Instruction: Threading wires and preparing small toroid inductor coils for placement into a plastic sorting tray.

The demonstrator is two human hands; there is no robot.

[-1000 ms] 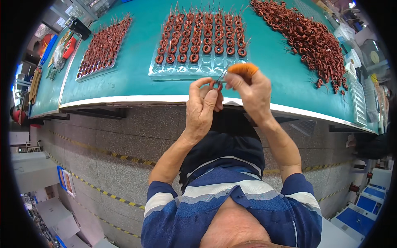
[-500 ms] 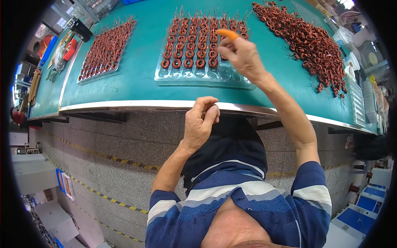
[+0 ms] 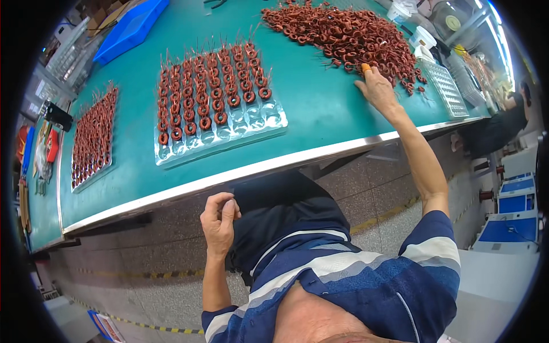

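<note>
- Holds the left hand (image 3: pixel 220 220) nearest, before the dark trousers (image 3: pixel 280 220) and short of the table edge (image 3: pixel 171 197), with fingers curled and thumb close to the forefinger; shows no coil there — cannot tell about the space hidden inside the curl.
- Past the edge, on the green tabletop (image 3: pixel 303 108), shows a clear plastic blister tray (image 3: pixel 257 114), with copper-wound toroidal coils (image 3: pixel 205 123) seated in rows, leads upward, and bare pockets along the near side.
- Left of it, shows a second blister tray (image 3: pixel 93 176), crowded with similar coils.
- Farther out, reaches the right hand (image 3: pixel 378 94) to the near edge of a loose coil pile (image 3: pixel 349 40), with thumb spread from the fingers and an orange finger cot (image 3: pixel 366 67) on one finger; cannot tell whether gripping a coil or only touching.
- By the look of such coils, should feel light and firm at the ring, with thin, springy leads and smooth, slightly slippery windings; may snag on neighbours — best pinched across the ring's outer rim, clear of the leads, without scraping the wire.
- Farthest, at upper left, shows a blue plastic bin (image 3: pixel 131 28).
</note>
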